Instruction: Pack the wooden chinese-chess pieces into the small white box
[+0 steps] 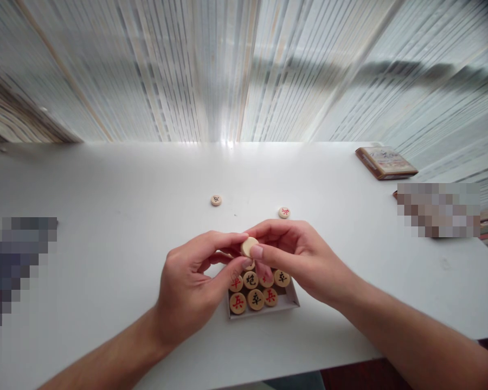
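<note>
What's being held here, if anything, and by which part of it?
A round piece, blank face showing: the thumb of the right hand lies on that face; fingertips of the left hand are at its rim, their grip unclear.

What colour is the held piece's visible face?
The held piece is plain pale cream; head view.

A striped curtain point(223, 70) hangs behind the white table point(106, 216) — a flat, brown-edged box point(390, 160) lies far right.

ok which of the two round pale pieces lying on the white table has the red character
The round pale piece on the right, just beyond the right hand; the round pale piece on the left bears a black character.
</note>
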`<state>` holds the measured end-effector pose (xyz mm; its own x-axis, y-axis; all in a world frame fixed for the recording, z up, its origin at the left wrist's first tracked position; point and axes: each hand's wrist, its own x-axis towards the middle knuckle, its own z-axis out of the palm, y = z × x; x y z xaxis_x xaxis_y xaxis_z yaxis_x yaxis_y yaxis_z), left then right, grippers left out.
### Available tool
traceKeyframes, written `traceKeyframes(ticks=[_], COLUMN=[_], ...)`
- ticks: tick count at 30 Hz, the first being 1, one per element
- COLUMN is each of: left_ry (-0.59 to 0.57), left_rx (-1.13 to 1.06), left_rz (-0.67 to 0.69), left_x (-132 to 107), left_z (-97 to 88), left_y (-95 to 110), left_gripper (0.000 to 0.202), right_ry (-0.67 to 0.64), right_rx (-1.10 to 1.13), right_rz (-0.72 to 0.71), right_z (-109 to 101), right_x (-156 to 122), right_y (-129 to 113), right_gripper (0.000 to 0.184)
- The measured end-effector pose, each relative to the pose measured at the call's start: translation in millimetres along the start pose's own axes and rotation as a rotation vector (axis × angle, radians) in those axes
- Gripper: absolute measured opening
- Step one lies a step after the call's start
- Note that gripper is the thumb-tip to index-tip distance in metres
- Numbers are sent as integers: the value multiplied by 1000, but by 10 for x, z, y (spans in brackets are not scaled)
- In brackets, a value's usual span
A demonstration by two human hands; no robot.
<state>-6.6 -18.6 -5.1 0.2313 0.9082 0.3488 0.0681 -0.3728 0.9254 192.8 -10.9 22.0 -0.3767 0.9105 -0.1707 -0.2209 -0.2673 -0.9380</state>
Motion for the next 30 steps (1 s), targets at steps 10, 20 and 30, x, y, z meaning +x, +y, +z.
traceKeyframes(ticks=[10,20,30], left_ry=[-57,-36,-41], left_rx=[55,-7,6], left_rz=[80,53,41], left_x=[-1,8,-2], left_z=[-9,-5,-21], left_y=[22,24,37], left_gripper=[31,32,29], right_ry=[31,1,25], right_rx=[27,39,23], right_rz=[59,30,36], right_z=[-27,-30,-26], right_x=[-1,2,-1], right_y=[15,18,25], right_gripper=[31,27,26])
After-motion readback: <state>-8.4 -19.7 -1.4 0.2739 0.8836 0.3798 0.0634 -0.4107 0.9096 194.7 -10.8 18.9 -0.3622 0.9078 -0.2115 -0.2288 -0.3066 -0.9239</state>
